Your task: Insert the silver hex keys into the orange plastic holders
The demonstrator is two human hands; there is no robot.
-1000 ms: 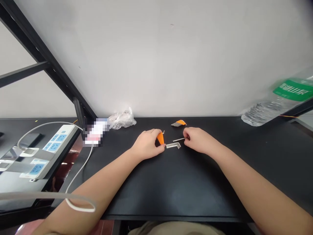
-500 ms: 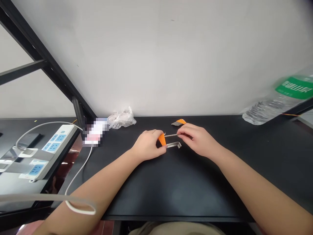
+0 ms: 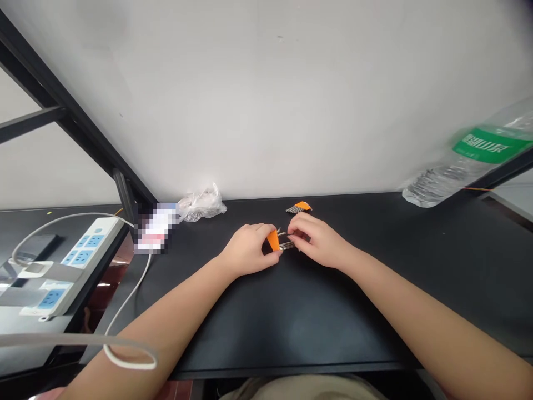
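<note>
At the near side of the black table [image 3: 291, 333], one white cable [image 3: 131, 365] loops over the left forearm. Two bare hands work at the middle. The left hand [image 3: 245, 250] keeps a narrow grip, thumb against fingers, on an orange holder [image 3: 273, 240]. The right hand [image 3: 318, 239], fingertips pinched close, appears to grasp one thin metal key [image 3: 283, 234] beside the holder. Judged from its placement, the step in hand is fitting or adjusting that key at the holder; the position calls for a steady holder and a key aligned with it. Further metal keys [image 3: 286, 245] extend from the holder toward the right hand; their number cannot be told, as fingers cover the ends.

To the left, one power strip [image 3: 83, 250] is noted. Farther off lie one crumpled plastic bag [image 3: 202, 204], left, and a second orange holder [image 3: 306, 205] with several keys, just beyond the right hand. Holders total two. One green-labelled bottle [image 3: 487, 145] leans at far right, near the pale wall [image 3: 266, 111].
</note>
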